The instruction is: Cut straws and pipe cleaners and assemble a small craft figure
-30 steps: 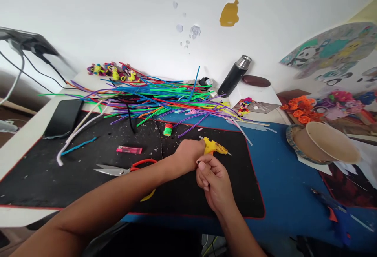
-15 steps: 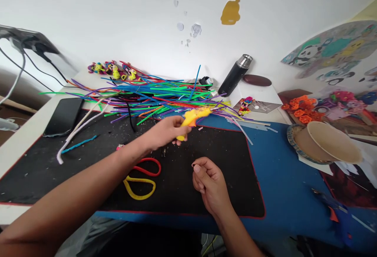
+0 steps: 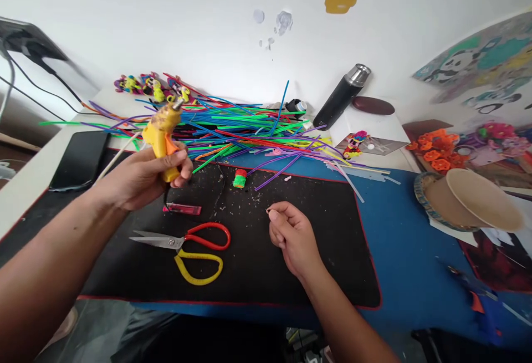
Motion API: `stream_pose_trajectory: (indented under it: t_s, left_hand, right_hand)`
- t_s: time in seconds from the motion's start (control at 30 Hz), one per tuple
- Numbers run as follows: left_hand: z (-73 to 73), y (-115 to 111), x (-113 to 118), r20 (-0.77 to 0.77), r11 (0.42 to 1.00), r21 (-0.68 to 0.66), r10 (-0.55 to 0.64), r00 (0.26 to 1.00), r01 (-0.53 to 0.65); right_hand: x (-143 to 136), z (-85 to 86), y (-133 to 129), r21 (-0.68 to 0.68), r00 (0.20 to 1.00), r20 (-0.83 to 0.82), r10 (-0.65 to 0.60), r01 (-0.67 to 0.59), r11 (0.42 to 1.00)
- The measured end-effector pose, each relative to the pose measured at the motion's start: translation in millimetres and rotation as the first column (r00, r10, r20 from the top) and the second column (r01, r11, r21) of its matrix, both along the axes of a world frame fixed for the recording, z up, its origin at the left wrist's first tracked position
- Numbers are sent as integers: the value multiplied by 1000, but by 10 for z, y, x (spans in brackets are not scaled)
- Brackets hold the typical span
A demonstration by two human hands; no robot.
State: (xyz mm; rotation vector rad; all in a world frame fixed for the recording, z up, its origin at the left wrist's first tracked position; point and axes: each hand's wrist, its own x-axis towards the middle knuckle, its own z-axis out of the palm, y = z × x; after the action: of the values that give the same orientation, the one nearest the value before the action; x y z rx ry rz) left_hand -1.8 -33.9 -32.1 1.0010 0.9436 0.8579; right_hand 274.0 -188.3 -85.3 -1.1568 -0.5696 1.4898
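Observation:
My left hand is wrapped round the grip of a yellow hot glue gun, its nozzle pointing up toward the back. Its orange trigger shows beside my fingers. My right hand is closed in a pinch over the black mat; something tiny and dark shows at the fingertips, too small to name. Between and in front of my hands lie scissors with one red and one yellow handle, blades apart. A pink lighter rests behind them. A small red and green fuzzy piece stands farther back on the mat.
A heap of coloured pipe cleaners runs along the wall. A phone lies at left, a black flask leans at the back. Small fuzzy figures sit back left. A paper bowl and blue pliers are at right.
My left hand has swung left with the glue gun, which now points up. The scissor blades, lighter and red and green piece have come into sight. My right hand keeps its pinch, almost in place.

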Motion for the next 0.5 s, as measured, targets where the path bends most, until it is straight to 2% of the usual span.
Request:
stream_pose_trajectory:
  t_s: [0.1, 0.2, 0.3, 0.5]
  left_hand:
    - [-51, 50, -23, -51, 999, 47, -1, 999, 4]
    - [-124, 84, 1, -66, 1000, 0, -21, 998, 21]
    - [-207, 129, 28, -34, 999, -30, 13, 999, -14]
    - [-313, 237, 72, 85, 997, 50, 58, 995, -63]
  right_hand:
    - [-15, -5, 174, 17, 1000, 13, -23, 23, 1000]
    - [-26, -11, 382, 36, 998, 25, -57, 56, 998]
    - [-31, 9, 605, 61, 996, 44, -72, 69, 996]
    - [-39, 36, 968, 134, 991, 133, -27, 9, 991]
